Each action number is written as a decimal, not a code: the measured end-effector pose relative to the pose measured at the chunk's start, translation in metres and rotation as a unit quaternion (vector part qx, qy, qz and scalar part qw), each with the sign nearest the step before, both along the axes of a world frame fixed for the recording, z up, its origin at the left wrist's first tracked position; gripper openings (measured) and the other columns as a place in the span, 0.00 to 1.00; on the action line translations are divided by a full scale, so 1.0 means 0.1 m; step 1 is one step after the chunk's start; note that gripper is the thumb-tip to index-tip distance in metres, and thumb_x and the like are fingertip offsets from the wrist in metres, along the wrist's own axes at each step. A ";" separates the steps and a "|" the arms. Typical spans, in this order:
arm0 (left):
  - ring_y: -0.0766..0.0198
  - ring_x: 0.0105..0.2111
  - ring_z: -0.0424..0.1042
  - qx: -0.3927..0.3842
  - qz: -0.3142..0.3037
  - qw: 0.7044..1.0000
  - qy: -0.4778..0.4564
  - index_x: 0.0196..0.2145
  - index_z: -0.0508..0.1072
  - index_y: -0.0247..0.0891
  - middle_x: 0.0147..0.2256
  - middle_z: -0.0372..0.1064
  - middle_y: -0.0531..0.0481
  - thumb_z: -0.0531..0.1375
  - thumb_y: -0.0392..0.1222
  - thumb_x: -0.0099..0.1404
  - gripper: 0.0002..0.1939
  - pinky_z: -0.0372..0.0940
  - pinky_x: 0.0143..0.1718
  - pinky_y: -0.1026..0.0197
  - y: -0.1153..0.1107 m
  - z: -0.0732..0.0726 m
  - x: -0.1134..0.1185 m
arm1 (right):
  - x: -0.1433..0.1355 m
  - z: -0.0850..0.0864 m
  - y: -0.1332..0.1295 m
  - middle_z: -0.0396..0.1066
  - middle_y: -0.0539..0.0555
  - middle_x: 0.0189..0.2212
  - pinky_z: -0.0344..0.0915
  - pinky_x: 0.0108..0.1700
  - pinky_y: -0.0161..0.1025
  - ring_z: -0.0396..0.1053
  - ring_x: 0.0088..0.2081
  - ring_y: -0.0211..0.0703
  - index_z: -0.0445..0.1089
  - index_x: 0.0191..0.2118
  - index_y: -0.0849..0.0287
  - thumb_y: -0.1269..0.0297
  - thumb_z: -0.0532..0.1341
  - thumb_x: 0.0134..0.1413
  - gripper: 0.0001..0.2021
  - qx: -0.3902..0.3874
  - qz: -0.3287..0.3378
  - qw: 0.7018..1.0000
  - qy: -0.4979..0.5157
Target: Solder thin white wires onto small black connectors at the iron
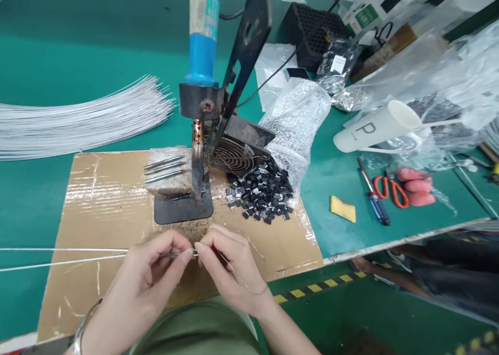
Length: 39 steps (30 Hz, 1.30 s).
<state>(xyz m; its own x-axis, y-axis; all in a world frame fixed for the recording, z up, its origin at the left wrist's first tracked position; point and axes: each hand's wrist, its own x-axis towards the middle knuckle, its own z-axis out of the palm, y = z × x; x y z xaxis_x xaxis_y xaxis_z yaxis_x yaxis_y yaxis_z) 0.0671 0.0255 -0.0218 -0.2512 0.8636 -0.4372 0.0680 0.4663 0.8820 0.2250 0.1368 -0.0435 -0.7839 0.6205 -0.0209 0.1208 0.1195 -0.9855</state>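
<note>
My left hand (152, 272) is closed in a pinch around two long white wires (86, 256) that run out to the left. Its fingertips meet those of my right hand (230, 266), also pinched, in front of the soldering iron. A short silvery piece shows between the fingertips; what exactly the right fingers grip is mostly hidden. One thin strand crosses the right palm side toward the wrist. Above the hands, a blue-handled soldering iron (205, 43) is clamped tip-down in a black stand (245, 43). Several metal-ended pieces (166, 167) lie on a block beside the tip.
Cardboard (105, 204) covers the green bench. A bundle of white wires (78, 123) lies left. Small black parts (261, 191) are heaped by a fan (234, 155). Rightward are a white cup (378, 126), screwdriver (373, 191), orange-handled scissors (392, 191) and a yellow sponge (343, 208).
</note>
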 end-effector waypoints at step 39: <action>0.67 0.26 0.63 -0.007 0.152 0.988 0.034 0.33 0.77 0.42 0.26 0.69 0.55 0.65 0.53 0.68 0.13 0.59 0.27 0.68 0.13 0.18 0.09 | -0.15 -0.04 -0.11 0.73 0.51 0.31 0.58 0.20 0.30 0.63 0.20 0.29 0.86 0.39 0.53 0.58 0.69 0.65 0.08 -0.249 -0.142 0.952 0.105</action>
